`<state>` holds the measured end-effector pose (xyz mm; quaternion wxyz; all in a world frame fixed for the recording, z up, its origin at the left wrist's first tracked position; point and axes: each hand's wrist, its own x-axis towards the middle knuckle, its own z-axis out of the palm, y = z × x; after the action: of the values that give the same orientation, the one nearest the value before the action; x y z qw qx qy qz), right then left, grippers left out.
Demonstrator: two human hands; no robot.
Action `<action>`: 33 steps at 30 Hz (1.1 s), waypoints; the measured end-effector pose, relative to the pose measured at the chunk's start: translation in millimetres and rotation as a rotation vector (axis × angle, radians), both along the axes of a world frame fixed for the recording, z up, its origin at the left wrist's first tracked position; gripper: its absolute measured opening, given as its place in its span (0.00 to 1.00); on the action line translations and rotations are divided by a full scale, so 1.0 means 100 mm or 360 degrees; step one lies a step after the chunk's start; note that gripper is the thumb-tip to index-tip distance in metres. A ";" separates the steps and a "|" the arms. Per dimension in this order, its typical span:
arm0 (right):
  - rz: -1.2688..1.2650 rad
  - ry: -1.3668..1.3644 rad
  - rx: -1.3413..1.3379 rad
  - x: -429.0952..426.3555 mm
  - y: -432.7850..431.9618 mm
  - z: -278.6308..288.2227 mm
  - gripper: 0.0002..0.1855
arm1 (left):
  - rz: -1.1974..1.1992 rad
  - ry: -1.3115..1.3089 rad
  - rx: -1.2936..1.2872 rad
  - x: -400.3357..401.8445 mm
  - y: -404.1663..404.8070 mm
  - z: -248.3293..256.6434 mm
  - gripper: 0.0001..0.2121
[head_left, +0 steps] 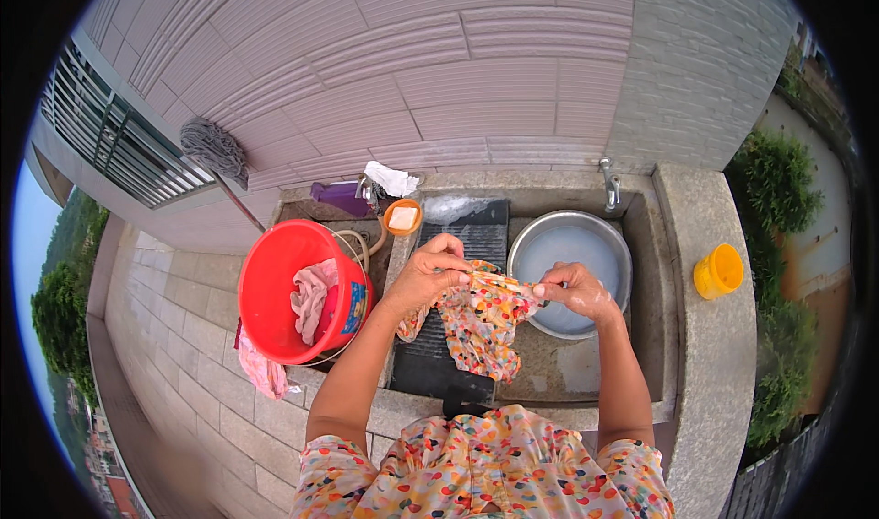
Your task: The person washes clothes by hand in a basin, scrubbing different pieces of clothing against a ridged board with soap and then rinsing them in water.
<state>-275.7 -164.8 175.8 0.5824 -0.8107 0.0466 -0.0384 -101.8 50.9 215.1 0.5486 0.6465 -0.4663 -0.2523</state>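
A wet garment with a multicoloured print (484, 320) hangs stretched between my two hands. My left hand (431, 272) pinches its upper left edge between thumb and fingers. On the other side, my right hand (577, 290) grips the upper right corner, in front of the metal basin's near part. Below the cloth lies a dark ribbed washboard slab (450, 361), partly covered by it. The round metal basin (625, 265) holds cloudy, bluish water and stands in the stone sink (635, 375).
A red bucket (268, 292) with pink cloth inside stands at the left. An orange dish (391, 227) holds white soap. A faucet (610, 184) rises behind the basin; a yellow cup (718, 272) rests on the right ledge. A mop (214, 150) leans near the wall.
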 end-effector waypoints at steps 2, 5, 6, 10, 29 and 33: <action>0.0005 0.0164 -0.0062 0.01 0.13 -0.11 0.18 | 0.0098 -0.0336 0.0101 0.00 0.03 0.00 0.08; -0.0207 0.0641 0.0161 0.04 0.37 -0.25 0.18 | 0.0217 -0.0883 0.0418 0.00 0.05 -0.04 0.08; -0.0221 0.0659 0.0054 0.05 0.44 -0.29 0.17 | 0.0220 -0.0816 0.0403 -0.01 0.06 -0.05 0.07; -0.0367 0.0877 -0.0222 0.16 0.62 -0.44 0.17 | 0.0210 -0.0387 0.0494 -0.07 0.10 -0.06 0.07; -0.0765 0.0101 -0.0828 0.21 0.10 -0.30 0.12 | 0.0504 0.0140 0.0709 0.03 0.25 -0.02 0.06; -0.0347 -0.0150 0.0757 0.20 0.04 -0.34 0.09 | 0.0408 0.0736 0.0348 0.28 0.35 -0.22 0.06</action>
<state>-255.9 -161.2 141.4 0.7504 -0.6386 0.1142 -0.1266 -73.8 85.9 193.0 0.5948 0.6809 -0.2132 -0.3703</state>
